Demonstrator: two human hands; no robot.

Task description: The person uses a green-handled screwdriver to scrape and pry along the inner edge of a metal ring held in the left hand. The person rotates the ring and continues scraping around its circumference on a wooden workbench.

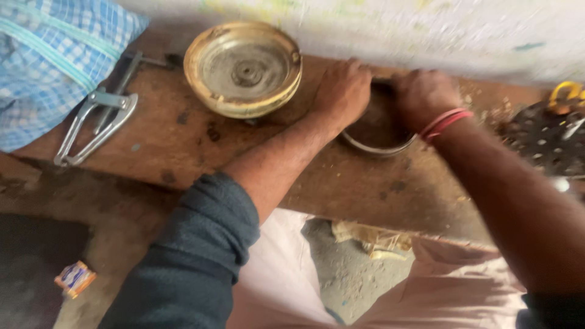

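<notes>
**A:** Bracing with both hands, you've got the round metal ring (376, 143) pinned on the wooden plank (365, 183). Left hand (342, 91) is curled shut over the ring's left rim, right hand (423, 94) clamped on the right rim. Two-sided grip likely there so it can't slide or spin on the board.

**B:** Is the ring flat?

**A:** Near edge sits on the plank; far edge is hidden under your knuckles and the frame is blurred, so can't tell if it's tilted.

**B:** What's around it?

**A:** Brass-coloured dish (244, 68) just left of your left hand, apart from the ring. Metal pliers-type tool (97, 125) further left on the same plank, beside the blue checked cloth (49, 61). Perforated dark disc (545, 137) well off to your right. All within arm's reach, none under your hands.
</notes>
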